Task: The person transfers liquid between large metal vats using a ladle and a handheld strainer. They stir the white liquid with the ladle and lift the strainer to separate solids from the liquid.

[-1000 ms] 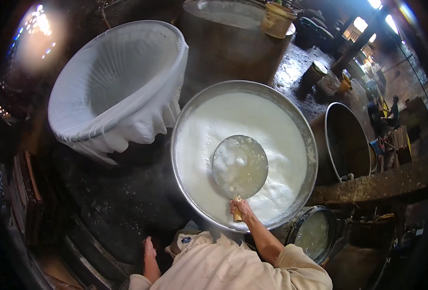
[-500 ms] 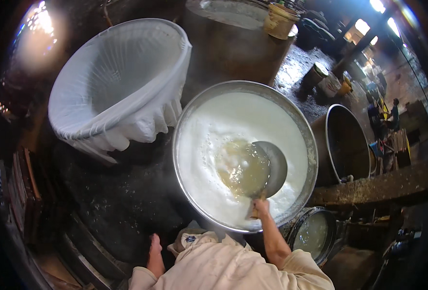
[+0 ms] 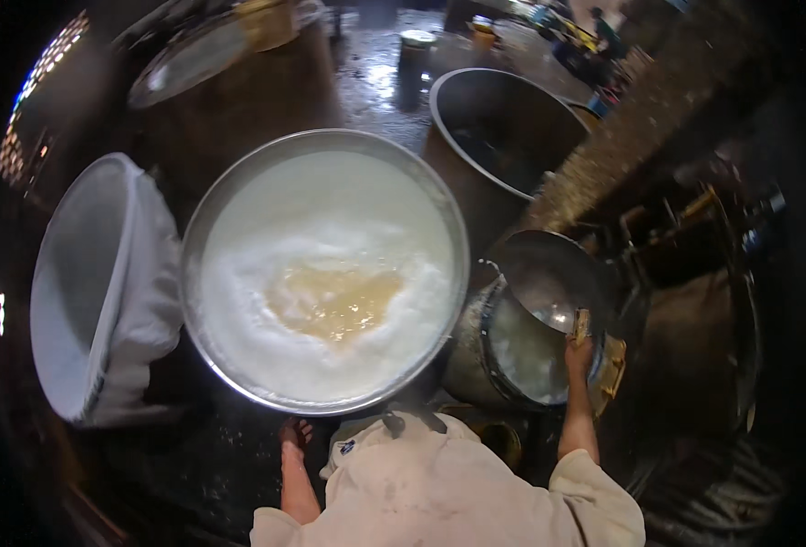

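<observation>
My right hand (image 3: 578, 354) grips the wooden handle of a large round metal scoop (image 3: 549, 260). The scoop is tilted over a dark-rimmed bucket (image 3: 523, 346) that holds cloudy pale liquid, and a thin splash shows at the scoop's left edge. In front of me stands a wide metal vat (image 3: 204, 321) full of a soft white mass, with a yellowish pool of liquid (image 3: 334, 301) in its near middle. My left hand (image 3: 295, 434) is low beside the vat's near rim, fingers apart, holding nothing.
On the left stands a large round vessel lined with white cloth (image 3: 143, 301). A deep metal vat (image 3: 503, 128) is at the far right, beside a thick ledge (image 3: 631, 132). Another big vat (image 3: 239, 109) with a yellowish bucket (image 3: 266, 23) stands far left. The floor (image 3: 380, 77) shines wet.
The scoop has moved right, out of the white mass and over the bucket, in my right hand. The view has turned right. My left hand remains low near the vat.
</observation>
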The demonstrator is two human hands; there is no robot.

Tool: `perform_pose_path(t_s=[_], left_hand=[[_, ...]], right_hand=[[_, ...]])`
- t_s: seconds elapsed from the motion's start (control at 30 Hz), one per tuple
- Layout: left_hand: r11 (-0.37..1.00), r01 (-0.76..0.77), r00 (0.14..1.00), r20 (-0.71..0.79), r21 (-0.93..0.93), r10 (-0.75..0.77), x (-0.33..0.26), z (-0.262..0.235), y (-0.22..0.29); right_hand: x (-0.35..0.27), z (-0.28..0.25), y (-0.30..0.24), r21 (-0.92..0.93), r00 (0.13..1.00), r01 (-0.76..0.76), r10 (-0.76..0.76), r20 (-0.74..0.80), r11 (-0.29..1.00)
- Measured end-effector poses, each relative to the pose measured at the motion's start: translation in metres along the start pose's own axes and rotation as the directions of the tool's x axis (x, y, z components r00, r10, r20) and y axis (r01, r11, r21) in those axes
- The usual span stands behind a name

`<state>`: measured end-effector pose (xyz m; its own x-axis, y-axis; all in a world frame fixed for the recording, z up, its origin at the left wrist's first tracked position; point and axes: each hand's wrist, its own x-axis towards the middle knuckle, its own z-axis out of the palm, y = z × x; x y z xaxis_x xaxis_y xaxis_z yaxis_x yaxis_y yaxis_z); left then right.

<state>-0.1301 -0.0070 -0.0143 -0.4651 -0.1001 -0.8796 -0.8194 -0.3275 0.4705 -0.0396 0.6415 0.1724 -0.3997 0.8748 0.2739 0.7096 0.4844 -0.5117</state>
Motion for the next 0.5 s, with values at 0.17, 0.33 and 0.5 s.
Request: perform_pose_path(t_s=[0.17,0.33,0.5], left_hand=[[0.999,0.048,0.999,0.027,0.004,-0.048,-0.019,0.026,-0.034],[0.991,0.007,0.999,-0.045,-0.135,-0.013,-0.07,0.043,-0.05],[0.993,-0.111,0.953,-0.289,-0.043,0.094,-0.143,0.081,-0.036]], right_hand=[[0.011,0.001,0.088,-0.366,0.976,-0.142,0.191,0.103,0.92],[-0.011,0.074,0.149,-0.328,0.826,-0.393,0.487,0.284,0.859],[-0.062,0.159,0.179,-0.258,0.683,-0.558,0.613,0.397,0.789]])
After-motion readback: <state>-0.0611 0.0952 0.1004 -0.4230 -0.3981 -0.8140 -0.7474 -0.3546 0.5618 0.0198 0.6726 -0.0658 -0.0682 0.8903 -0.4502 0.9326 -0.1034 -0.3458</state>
